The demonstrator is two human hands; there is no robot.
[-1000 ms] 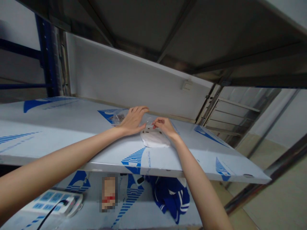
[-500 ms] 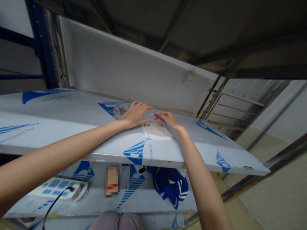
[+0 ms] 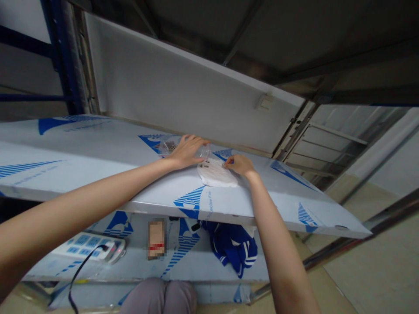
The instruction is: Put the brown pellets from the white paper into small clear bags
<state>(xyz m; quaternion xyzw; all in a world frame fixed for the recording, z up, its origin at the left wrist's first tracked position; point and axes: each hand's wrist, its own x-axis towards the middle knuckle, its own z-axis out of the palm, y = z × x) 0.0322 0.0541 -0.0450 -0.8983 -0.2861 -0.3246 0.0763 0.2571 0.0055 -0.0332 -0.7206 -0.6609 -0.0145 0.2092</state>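
A white cloth or paper piece (image 3: 218, 175) lies on the film-covered upper shelf (image 3: 147, 187), with several small dark items on its upper part. My left hand (image 3: 190, 150) is at its upper left, fingers curved around a clear plastic container (image 3: 204, 151). My right hand (image 3: 240, 164) is over the right edge of the white piece, thumb and fingertips pinched together on something too small to make out. Left of my left hand sits a clear bag (image 3: 166, 147) with small brownish contents, partly hidden behind the hand.
On the lower shelf (image 3: 131, 266) are a white power strip (image 3: 88, 246) with a black cable, a blurred tan box (image 3: 156, 240) and a blue and white cloth (image 3: 234, 246). A metal rack post (image 3: 291, 131) stands at the right.
My right hand has moved right, away from the clear container, and its fingers have closed into a pinch. My left hand stays by the container. The view has shifted slightly.
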